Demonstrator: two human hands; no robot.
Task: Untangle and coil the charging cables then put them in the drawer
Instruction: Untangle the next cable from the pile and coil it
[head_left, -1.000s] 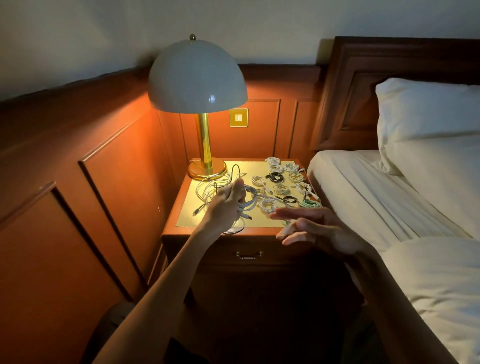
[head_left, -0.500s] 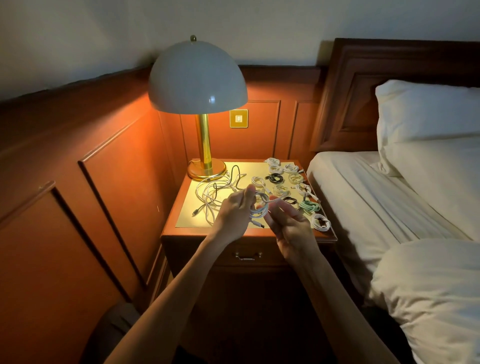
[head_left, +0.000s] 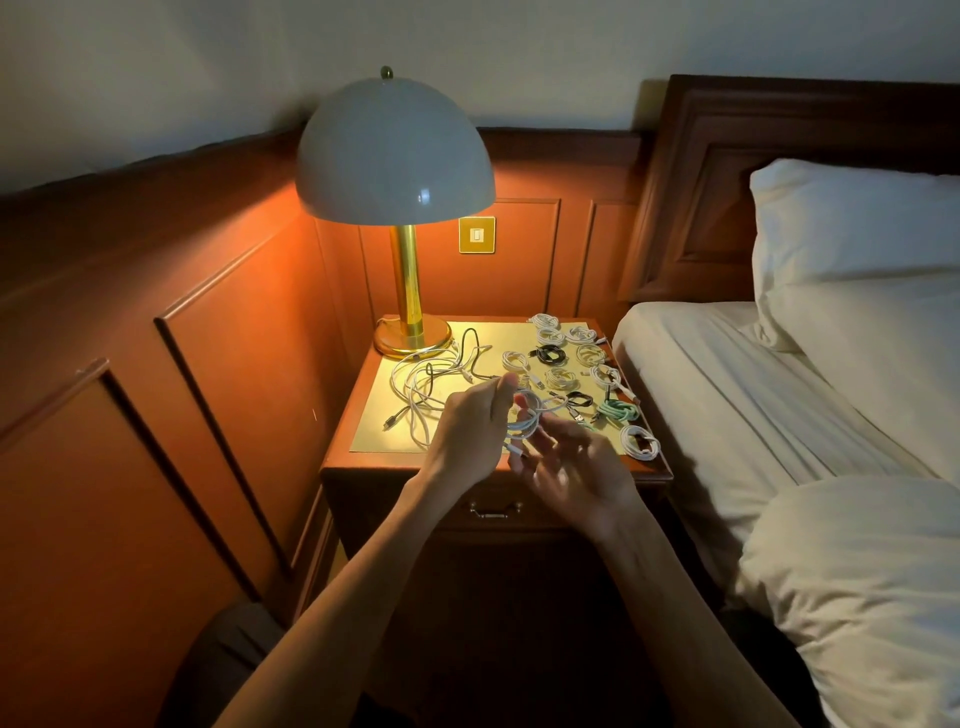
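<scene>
**Item 1. Left hand** (head_left: 470, 436): fingers curled round a half-wound white cable coil (head_left: 524, 415), held above the 6 o'clock edge of the nightstand (head_left: 363, 460). The grip pins the loops so they cannot spring apart.

**Item 2. Right hand** (head_left: 576, 470): palm up at 4 o'clock of the coil, fingers spread and holding nothing. It is motion-blurred, so contact with the coil's hanging plug end cannot be confirmed. It is probably placed to catch that tail and wrap it round.

**Item 3. Loose tangle** (head_left: 431, 384): white and dark leads at 9 o'clock on the gold mat (head_left: 384, 436), unsorted and kept clear of finished work.

**Item 4. Finished coils** (head_left: 558, 376): set out from 12 to 4 o'clock, each apart from the next. They include a black coil (head_left: 550, 355), a green coil (head_left: 618, 410) and a white coil (head_left: 640, 441) near the edge.

**Item 5. Drawer handle** (head_left: 493, 512): at 6 o'clock below the top. The drawer is closed and no cable is stowed yet.

**Item 6. Lamp** (head_left: 395, 145): at 11 o'clock, lit.
</scene>
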